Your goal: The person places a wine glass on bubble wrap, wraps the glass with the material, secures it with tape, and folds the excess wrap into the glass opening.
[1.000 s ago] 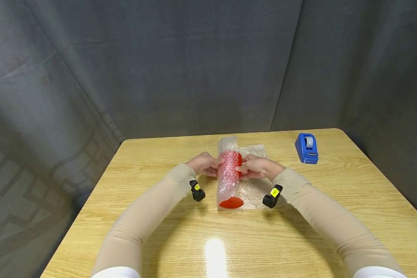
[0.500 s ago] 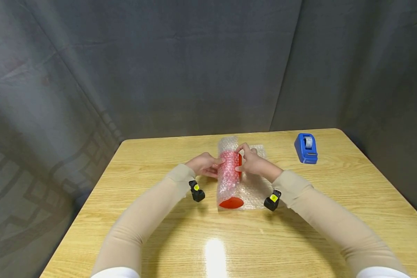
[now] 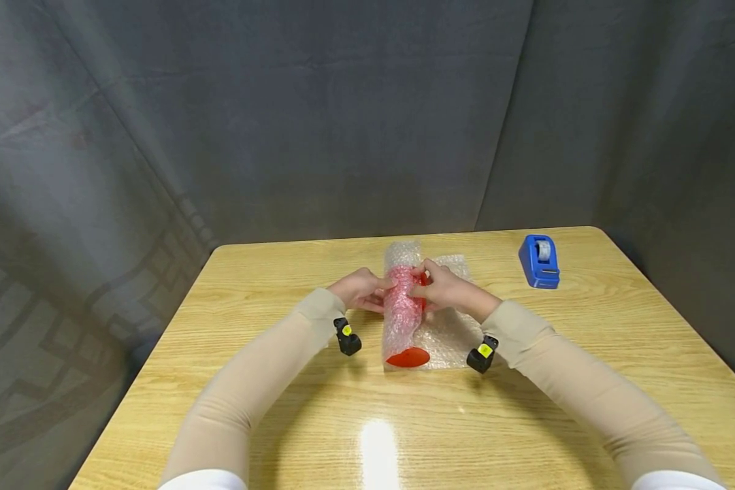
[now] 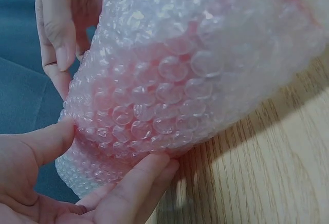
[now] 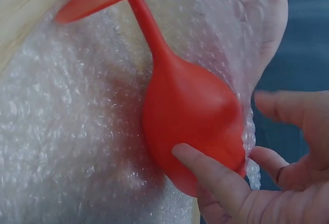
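A red plastic wine glass (image 5: 190, 106) lies on its side in bubble wrap (image 3: 447, 340), its foot towards me. The wrap covers its left side and top; the right wrist view shows bare stem and bowl on the right. My left hand (image 3: 360, 289) grips the wrapped bowl from the left, thumb above and fingers low on the side, as the left wrist view shows. From the right, my right hand (image 3: 447, 287) reaches over the bowl. One finger (image 5: 205, 167) rests on the bare red bowl, while the thumb and another finger are at the wrap's edge.
A blue tape dispenser (image 3: 540, 262) with a roll of clear tape stands at the back right of the wooden table (image 3: 282, 408). The flat part of the wrap spreads right of the glass. Grey curtains (image 3: 367, 122) hang behind the table and at both sides.
My right hand's forefinger has lifted from beside the bowl, reached forward and come down at the wrap's edge; the hand has shifted slightly left. The left hand and the glass stay in place.
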A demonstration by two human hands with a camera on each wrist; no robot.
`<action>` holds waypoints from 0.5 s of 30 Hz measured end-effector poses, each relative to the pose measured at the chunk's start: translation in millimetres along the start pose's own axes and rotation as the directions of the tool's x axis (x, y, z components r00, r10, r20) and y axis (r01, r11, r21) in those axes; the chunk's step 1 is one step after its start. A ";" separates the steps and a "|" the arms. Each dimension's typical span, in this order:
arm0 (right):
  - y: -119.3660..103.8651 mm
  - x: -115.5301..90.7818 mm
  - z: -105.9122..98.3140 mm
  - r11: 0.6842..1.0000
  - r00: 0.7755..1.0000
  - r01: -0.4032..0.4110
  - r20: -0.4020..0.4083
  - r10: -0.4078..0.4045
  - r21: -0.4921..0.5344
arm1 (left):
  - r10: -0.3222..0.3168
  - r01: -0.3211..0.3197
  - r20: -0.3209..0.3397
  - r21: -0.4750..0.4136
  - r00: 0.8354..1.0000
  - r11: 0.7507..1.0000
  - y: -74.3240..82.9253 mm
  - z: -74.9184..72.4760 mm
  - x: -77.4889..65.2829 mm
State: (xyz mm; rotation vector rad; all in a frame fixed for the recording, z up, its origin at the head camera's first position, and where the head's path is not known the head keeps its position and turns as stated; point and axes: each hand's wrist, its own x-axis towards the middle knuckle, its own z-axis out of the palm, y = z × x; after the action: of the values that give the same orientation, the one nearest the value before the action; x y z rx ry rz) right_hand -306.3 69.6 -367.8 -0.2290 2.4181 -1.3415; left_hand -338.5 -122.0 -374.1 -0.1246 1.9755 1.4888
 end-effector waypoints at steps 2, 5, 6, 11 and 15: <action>0.4 -0.9 0.4 0.999 1.000 0.006 -0.006 -0.006 -0.032 | 0.002 -0.002 0.001 -0.003 1.000 1.000 0.2 0.3 -0.4; 1.9 -1.4 1.9 0.998 0.999 0.024 -0.031 -0.026 -0.064 | 0.004 -0.004 0.002 -0.004 1.000 1.000 0.4 0.4 -0.7; 2.5 -1.4 2.5 0.997 0.999 0.033 -0.039 -0.036 -0.069 | 0.006 -0.006 0.003 -0.005 1.000 1.000 0.2 0.5 -0.7; 4.8 -1.0 6.4 0.996 0.995 0.070 -0.066 -0.074 -0.059 | 0.012 -0.012 0.010 -0.003 1.000 1.000 0.2 -0.6 -1.6; 5.3 -0.3 10.1 0.997 0.995 0.074 -0.062 -0.076 -0.038 | 0.022 -0.022 0.025 0.010 0.999 1.000 0.5 -4.3 -4.1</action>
State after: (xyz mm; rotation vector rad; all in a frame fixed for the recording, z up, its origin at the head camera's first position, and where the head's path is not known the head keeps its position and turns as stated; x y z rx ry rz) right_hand -301.9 64.6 -377.1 -0.2936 2.5111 -1.3575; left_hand -337.4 -126.8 -370.8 -0.0798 1.9701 1.4872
